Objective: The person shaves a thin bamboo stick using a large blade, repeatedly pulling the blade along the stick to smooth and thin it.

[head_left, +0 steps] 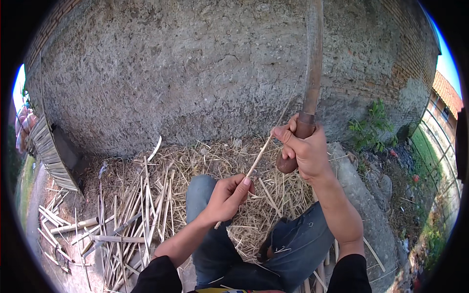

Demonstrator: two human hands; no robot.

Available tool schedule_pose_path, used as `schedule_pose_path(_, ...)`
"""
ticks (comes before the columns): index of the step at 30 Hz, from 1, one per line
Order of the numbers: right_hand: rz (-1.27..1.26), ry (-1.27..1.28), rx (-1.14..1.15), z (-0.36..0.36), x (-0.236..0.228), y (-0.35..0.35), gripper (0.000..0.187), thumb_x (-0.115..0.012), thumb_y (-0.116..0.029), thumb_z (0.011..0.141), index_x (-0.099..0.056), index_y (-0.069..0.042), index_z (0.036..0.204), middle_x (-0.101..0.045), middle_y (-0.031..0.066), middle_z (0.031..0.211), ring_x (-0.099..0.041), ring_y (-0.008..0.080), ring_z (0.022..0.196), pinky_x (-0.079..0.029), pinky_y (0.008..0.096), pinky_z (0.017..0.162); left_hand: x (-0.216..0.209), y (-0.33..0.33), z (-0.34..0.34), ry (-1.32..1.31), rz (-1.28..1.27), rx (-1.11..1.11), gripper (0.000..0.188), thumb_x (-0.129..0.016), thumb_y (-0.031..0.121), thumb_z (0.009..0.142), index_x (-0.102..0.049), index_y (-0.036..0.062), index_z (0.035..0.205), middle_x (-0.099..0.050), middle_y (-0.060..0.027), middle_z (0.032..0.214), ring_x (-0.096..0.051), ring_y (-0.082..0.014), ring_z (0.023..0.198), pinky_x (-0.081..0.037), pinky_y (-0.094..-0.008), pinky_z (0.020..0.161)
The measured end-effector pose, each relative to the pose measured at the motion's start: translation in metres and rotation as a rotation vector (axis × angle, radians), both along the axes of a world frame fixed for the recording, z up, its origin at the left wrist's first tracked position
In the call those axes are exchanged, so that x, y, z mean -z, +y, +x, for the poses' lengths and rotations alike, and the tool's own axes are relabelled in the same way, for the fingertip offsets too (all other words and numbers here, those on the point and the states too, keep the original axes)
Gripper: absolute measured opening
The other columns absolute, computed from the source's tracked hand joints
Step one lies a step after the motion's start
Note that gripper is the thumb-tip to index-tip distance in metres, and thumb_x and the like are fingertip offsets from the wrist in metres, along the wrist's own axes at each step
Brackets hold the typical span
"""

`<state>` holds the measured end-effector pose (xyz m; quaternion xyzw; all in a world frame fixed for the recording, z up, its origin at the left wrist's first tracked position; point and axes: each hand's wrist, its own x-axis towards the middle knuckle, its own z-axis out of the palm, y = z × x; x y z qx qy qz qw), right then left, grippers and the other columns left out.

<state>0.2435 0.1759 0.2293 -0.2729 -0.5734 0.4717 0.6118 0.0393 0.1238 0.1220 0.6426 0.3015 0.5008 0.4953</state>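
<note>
While gripping a thin bamboo strip (261,152), left hand (225,197) closed. Right hand (304,149) clenched around a knife (311,83), thumb touching the strip.

Single head-worn fisheye view, looking steeply down, close over lap, facing rough wall (195,63).

You've got a dull, rust-stained metal blade (313,63) on a smooth brown wooden handle (296,146), a pale dry bamboo sliver (261,152), rough grey plaster wall (195,73).
</note>
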Motion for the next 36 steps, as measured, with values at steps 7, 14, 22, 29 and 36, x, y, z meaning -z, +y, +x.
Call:
schedule_pose_path(7, 0.044, 0.009, 0.065, 0.023, 0.042, 0.039, 0.028, -0.083, -0.008, 0.084, -0.055, -0.007, 0.080, -0.069, 0.0061, 0.077, -0.057, 0.0053, 0.052, -0.045, 0.0239, 0.045, -0.030, 0.051, 0.031, 0.055, -0.041, 0.097, 0.045, -0.041, 0.038, 0.112, -0.061, -0.0010, 0.103, -0.041, 0.0050, 0.057, -0.036, -0.0041, 0.049, -0.031, -0.0237, 0.048)
schedule_pose_path(14, -0.099, 0.031, 0.103, 0.043, 0.091, 0.076, 0.026, -0.075, -0.022, 0.094, -0.061, -0.005, 0.082, -0.067, 0.0054, 0.072, -0.054, 0.0065, 0.047, -0.041, 0.0246, 0.043, -0.049, 0.141, 0.058, 0.167, -0.044, 0.077, 0.033, -0.048, 0.031, 0.111, -0.062, 0.0007, 0.113, -0.042, 0.0052, 0.056, -0.037, -0.0036, 0.049, -0.031, -0.0235, 0.047)
schedule_pose_path(22, -0.326, -0.008, 0.061, 0.075, 0.152, 0.078, 0.050, -0.055, -0.048, 0.105, -0.054, -0.004, 0.082, -0.055, 0.0033, 0.066, -0.051, 0.0086, 0.047, -0.041, 0.0253, 0.045, 0.011, 0.177, 0.056, -0.011, -0.158, 0.041, 0.024, -0.053, 0.023, 0.109, -0.061, 0.0043, 0.122, -0.047, 0.0048, 0.058, -0.040, -0.0038, 0.047, -0.031, -0.0222, 0.045)
schedule_pose_path(29, -0.279, -0.396, 0.053, 0.067, 0.181, 0.070, 0.056, -0.052, -0.052, 0.105, -0.057, 0.000, 0.084, -0.052, 0.0029, 0.058, -0.054, 0.0100, 0.049, -0.039, 0.0284, 0.046, 0.039, 0.167, 0.047, -0.215, -0.581, 0.276, 0.020, -0.051, 0.022, 0.110, -0.059, 0.0060, 0.117, -0.037, 0.0047, 0.057, -0.032, -0.0050, 0.044, -0.026, -0.0229, 0.042)
schedule_pose_path(36, -0.104, -0.867, 0.065, 0.062, 0.185, 0.088, 0.051, -0.064, -0.050, 0.099, -0.060, -0.001, 0.088, -0.052, 0.0105, 0.055, -0.060, 0.0300, 0.047, -0.044, 0.0388, 0.047, 0.066, 0.172, 0.038, -0.291, -0.783, 0.196, 0.012, -0.053, 0.011, 0.106, -0.062, 0.0027, 0.105, -0.038, 0.0029, 0.058, -0.032, -0.0061, 0.045, -0.025, -0.0237, 0.043)
